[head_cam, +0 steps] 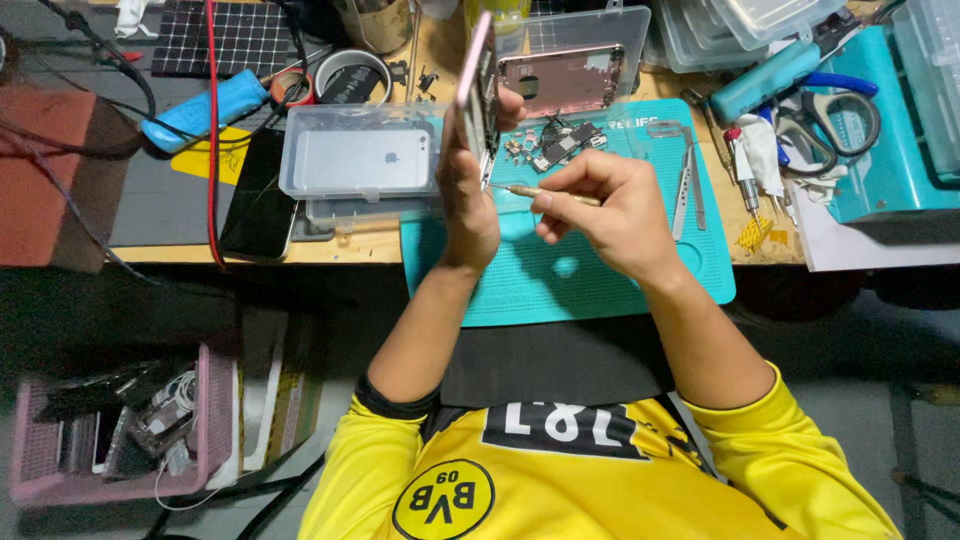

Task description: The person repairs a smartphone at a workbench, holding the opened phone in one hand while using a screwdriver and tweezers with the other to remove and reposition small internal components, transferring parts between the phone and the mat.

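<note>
Head view: left hand (468, 195) clasps pink phone body (477, 92) upright on edge, upper centre; right hand (610, 205) pinches a thin screwdriver (545, 192), tip at phone, over teal mat (560, 275)

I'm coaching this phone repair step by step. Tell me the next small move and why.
Probably seat the screwdriver tip squarely in the screw before turning. The left hand holds the pink phone housing upright on edge, and the right hand pinches the driver with its tip at the housing's inner side.
</note>
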`<state>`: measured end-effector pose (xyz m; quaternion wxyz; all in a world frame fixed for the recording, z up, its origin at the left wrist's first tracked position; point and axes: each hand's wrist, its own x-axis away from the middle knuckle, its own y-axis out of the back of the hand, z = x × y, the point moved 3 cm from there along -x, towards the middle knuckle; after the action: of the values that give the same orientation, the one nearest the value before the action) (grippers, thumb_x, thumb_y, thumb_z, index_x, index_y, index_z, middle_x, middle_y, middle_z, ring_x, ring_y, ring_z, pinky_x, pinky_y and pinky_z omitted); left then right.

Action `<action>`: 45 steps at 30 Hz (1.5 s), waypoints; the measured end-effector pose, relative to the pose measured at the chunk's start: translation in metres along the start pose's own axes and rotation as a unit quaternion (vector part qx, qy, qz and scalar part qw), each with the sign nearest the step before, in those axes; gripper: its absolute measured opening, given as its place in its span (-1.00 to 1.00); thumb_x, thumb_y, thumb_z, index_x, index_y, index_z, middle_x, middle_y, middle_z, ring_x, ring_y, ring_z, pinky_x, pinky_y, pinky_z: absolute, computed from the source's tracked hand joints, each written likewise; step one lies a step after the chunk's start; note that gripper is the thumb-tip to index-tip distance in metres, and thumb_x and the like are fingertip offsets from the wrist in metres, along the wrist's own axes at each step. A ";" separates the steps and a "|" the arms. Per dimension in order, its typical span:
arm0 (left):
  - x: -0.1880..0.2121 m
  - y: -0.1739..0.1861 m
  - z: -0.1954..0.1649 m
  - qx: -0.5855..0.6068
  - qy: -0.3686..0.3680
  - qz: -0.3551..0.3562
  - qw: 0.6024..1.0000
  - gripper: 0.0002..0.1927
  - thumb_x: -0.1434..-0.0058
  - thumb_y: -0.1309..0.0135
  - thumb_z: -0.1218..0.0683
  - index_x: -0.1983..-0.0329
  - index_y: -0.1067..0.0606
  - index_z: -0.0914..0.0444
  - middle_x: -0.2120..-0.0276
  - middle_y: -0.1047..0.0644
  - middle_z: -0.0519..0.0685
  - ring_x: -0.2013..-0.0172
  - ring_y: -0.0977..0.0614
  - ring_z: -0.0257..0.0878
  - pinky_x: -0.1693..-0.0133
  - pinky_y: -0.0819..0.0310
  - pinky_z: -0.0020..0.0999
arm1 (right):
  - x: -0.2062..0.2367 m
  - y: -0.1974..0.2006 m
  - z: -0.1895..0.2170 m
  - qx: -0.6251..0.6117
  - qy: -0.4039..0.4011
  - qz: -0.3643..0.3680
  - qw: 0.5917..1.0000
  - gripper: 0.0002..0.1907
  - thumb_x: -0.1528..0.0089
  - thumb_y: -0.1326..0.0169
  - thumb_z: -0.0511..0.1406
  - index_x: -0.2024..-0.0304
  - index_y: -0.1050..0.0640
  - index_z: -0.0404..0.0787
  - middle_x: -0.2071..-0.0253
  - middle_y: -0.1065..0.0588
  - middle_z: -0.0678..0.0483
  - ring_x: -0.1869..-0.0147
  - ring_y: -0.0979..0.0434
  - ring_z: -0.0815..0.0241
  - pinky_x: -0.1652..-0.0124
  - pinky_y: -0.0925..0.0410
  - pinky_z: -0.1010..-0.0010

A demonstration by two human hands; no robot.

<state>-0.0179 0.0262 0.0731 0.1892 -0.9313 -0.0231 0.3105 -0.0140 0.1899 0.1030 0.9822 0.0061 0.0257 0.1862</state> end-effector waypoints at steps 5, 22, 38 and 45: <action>-0.002 -0.006 -0.021 -0.174 -0.014 0.068 0.982 -0.02 -0.42 0.34 -0.57 -0.47 -0.30 0.31 -0.20 -0.45 0.07 -0.22 -0.50 -0.16 -0.32 -0.34 -0.33 | -0.003 0.006 -0.011 -0.061 -0.095 0.030 0.993 -0.87 -0.30 -0.16 -0.38 0.19 -0.60 -0.38 0.46 -0.55 0.07 0.58 -0.44 0.42 0.59 -0.24 0.63; -0.002 -0.027 -0.033 -0.167 -0.009 0.091 0.982 -0.08 -0.43 0.31 -0.55 -0.40 -0.33 0.30 -0.19 -0.46 0.06 -0.18 -0.52 -0.19 -0.27 -0.36 -0.38 | 0.011 0.008 0.018 0.035 0.038 0.018 0.998 -0.81 -0.22 -0.26 -0.40 0.14 -0.61 -0.35 0.39 -0.56 0.14 0.42 -0.52 0.44 0.48 -0.34 0.61; 0.002 -0.028 -0.031 -0.051 0.023 0.042 0.998 -0.09 -0.47 0.27 -0.50 -0.45 -0.26 0.35 -0.08 -0.46 -0.03 -0.14 -0.48 -0.28 -0.30 -0.37 -0.34 | 0.018 0.004 0.016 0.048 -0.076 0.029 0.996 -0.83 -0.33 -0.13 -0.35 0.23 -0.64 -0.37 0.53 -0.54 0.10 0.57 -0.49 0.38 0.58 -0.29 0.54; 0.004 -0.028 -0.029 -0.058 0.027 0.036 0.997 -0.11 -0.48 0.28 -0.48 -0.47 -0.28 0.35 -0.07 -0.46 -0.03 -0.12 -0.50 -0.28 -0.28 -0.38 -0.34 | 0.022 0.001 0.024 0.083 0.037 0.016 0.996 -0.84 -0.26 -0.24 -0.40 0.14 -0.65 -0.37 0.41 -0.55 0.12 0.41 -0.50 0.43 0.44 -0.35 0.59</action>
<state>0.0041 0.0433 0.1024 0.1242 -0.9490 -0.0020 0.2898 0.0073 0.1989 0.1260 0.9734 0.0806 0.0776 0.1997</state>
